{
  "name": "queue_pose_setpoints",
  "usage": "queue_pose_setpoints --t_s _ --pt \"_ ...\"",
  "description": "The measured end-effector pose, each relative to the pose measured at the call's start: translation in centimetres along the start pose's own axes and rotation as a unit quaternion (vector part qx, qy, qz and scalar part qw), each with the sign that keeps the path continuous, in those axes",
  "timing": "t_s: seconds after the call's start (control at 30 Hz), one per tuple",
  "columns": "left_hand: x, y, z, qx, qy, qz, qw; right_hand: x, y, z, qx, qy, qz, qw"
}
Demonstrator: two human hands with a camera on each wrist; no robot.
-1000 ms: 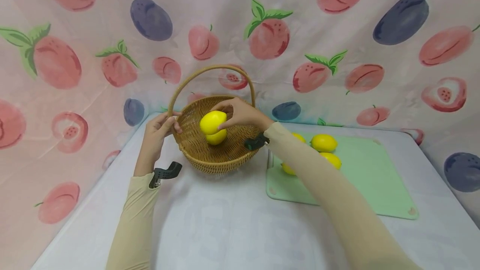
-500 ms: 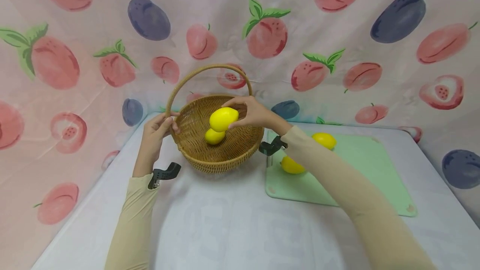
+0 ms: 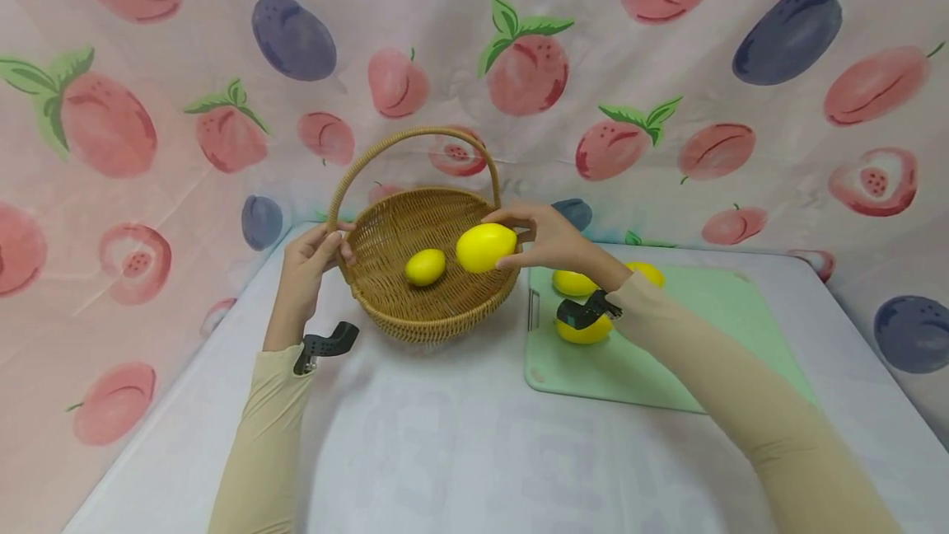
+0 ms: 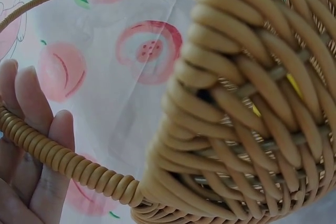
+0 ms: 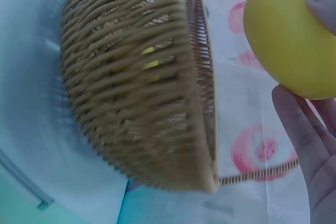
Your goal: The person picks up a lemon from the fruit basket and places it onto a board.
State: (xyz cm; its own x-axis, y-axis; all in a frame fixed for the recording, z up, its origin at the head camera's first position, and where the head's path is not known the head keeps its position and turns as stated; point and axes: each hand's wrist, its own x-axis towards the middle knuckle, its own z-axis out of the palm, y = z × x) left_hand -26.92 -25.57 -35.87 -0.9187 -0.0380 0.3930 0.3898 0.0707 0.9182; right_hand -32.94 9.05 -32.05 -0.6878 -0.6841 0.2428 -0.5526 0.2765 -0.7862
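A wicker basket [image 3: 430, 324] with a tall arched handle [image 3: 415, 133] stands toward the back of the table, tipped slightly forward. My left hand [image 3: 311, 258] grips the left foot of that handle; in the left wrist view its fingers [image 4: 60, 132] curl around the wrapped cane. Between thumb and fingers my right hand [image 3: 552, 241] pinches a yellow lemon [image 3: 484, 248], held over the basket's right rim. The right wrist view shows this lemon [image 5: 289, 35] up close, outside the basket wall [image 5: 131, 87]. A second lemon [image 3: 426, 268] lies inside on the woven bottom.
Right of the basket lies a pale green cutting board [image 3: 730, 328]. Several lemons rest on it, among them a front lemon [image 3: 582, 331] and a back lemon [image 3: 573, 283], partly behind my right wrist and sleeve. A fruit-printed cloth [image 3: 638, 48] hangs behind the table.
My right hand has carried the pinched lemon rightward, from above the lemon inside the basket to the right rim. My left hand keeps its grip on the handle.
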Motion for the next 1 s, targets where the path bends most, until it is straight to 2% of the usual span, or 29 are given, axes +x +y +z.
queue_pose_setpoints --t_s 0.3,0.57,0.8,1.0 --pt "-0.2 0.3 0.2 -0.007 0.007 0.008 0.9999 -3.1 1.0 -1.9 -0.009 0.022 -0.001 0.9997" --pt "-0.8 2.2 1.0 -0.011 0.002 0.001 0.9999 -5.9 1.8 -4.0 -0.016 0.045 0.036 0.9982" --pt "-0.9 2.4 1.0 -0.004 0.002 0.003 1.0 -8.3 2.5 -5.9 -0.044 0.071 0.041 0.9957" --pt "-0.7 2.1 0.9 0.0 0.0 0.004 1.0 -10.6 3.1 -7.5 -0.032 0.097 0.06 0.993"
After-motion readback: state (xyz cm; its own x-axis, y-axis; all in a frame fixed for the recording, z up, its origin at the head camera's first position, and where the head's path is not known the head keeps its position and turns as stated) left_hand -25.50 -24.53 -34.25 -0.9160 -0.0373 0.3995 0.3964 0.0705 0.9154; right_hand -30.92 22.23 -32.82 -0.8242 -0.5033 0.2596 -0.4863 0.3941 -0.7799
